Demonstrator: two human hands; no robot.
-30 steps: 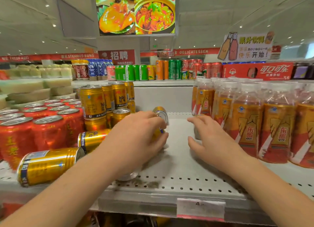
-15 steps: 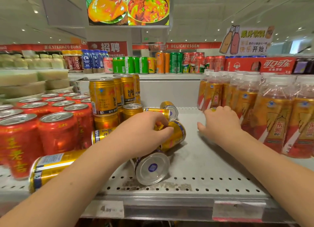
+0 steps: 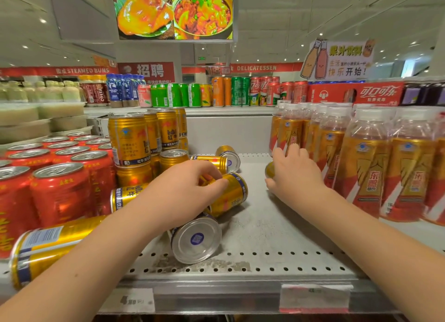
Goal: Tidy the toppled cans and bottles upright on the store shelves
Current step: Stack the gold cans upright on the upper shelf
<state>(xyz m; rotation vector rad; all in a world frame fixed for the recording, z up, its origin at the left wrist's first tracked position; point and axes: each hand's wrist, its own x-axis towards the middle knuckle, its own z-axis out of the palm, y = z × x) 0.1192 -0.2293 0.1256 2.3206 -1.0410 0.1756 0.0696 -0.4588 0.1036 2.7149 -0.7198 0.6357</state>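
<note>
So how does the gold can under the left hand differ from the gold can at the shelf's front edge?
The gold can under the left hand lies tilted, its top rim toward the back of the shelf, with the left hand gripping it; the front-edge can lies untouched, its silver base facing the camera. The held can shows its printed side, the other mostly its base. Both are toppled gold cans.

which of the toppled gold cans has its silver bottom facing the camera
The gold can at the shelf's front edge, just below the left hand; its round silver base with a blue sticker faces the camera, while the others show their sides.
</note>
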